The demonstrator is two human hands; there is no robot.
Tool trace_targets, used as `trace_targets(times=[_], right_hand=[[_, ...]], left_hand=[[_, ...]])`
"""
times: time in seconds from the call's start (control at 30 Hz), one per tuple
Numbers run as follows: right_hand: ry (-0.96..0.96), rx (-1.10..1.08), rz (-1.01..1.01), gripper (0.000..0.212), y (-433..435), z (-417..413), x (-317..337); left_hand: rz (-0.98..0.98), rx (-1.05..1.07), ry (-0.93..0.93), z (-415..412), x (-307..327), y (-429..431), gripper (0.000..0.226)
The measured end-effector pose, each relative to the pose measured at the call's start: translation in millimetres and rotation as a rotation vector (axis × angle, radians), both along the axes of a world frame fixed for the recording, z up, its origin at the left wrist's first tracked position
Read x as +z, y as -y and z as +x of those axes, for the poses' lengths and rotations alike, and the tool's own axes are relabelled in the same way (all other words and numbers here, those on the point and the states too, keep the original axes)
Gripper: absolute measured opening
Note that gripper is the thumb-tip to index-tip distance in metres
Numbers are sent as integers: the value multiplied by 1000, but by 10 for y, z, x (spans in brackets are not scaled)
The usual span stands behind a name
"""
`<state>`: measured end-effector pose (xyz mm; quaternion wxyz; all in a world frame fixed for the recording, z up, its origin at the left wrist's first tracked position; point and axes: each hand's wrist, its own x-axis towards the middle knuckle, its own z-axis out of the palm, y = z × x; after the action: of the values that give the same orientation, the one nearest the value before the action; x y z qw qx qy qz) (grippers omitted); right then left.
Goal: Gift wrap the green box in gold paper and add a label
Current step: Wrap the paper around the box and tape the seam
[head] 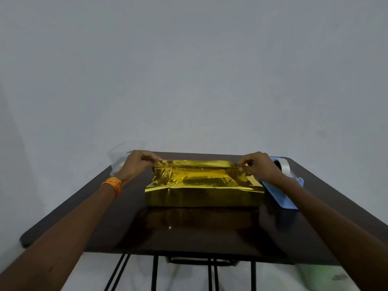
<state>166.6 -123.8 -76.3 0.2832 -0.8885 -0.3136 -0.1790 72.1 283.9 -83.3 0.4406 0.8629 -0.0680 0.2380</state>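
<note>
1. The gold paper [201,179] covers a flat rectangular box [201,199] on every face in view. The front face is smooth; the top is creased and puckered.
2. The wrapped box lies on the dark table [189,232], towards its far edge and roughly central between left and right.
3. Left hand [137,164]: fingers and thumb pinch the raised far edge of the paper at the box's left end.
4. Right hand [259,166]: fingers and thumb pinch the same raised edge at the right end. The hands are well apart, one at each end of the box.
5. An orange thread band [113,185] is on the left wrist.
6. A blue tape dispenser [279,196] lies just beside the box's right end, partly under the right forearm, with a tape roll [282,165] at its far end.
7. A clear plastic item [117,156] sits at the far left corner of the table; its type cannot be determined.
</note>
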Motion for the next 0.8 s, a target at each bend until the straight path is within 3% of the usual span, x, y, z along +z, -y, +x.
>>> trace_targets(times=[0.23, 0.33, 0.43, 0.5, 0.6, 0.67, 0.7, 0.77, 0.8], right_hand=[[15, -130, -210, 28, 63, -231, -217], [18, -227, -267, 26, 93, -364, -131], [141, -306, -105, 32, 124, -445, 17], [185, -325, 41, 31, 86, -518, 113], [92, -198, 122, 22, -118, -672, 230], [-32, -21, -33, 22, -296, -759, 205], [-56, 25, -147, 34, -393, -789, 159], [-21, 27, -325, 54, -536, -771, 11], [17, 16, -379, 55, -580, -747, -60]], left_hand=[[58, 117, -27, -357, -5, 117, 29], [106, 197, 71, -421, 72, 263, 30], [131, 154, 139, -413, 171, 498, 20], [193, 58, 76, -379, 215, 691, 18], [425, -65, -64, -313, 215, 974, 51], [573, -90, -135, -253, 167, 1127, 71], [644, -90, -156, -211, 131, 1181, 77], [764, -86, -168, -149, 54, 1248, 75], [812, -85, -152, -133, 23, 1263, 69]])
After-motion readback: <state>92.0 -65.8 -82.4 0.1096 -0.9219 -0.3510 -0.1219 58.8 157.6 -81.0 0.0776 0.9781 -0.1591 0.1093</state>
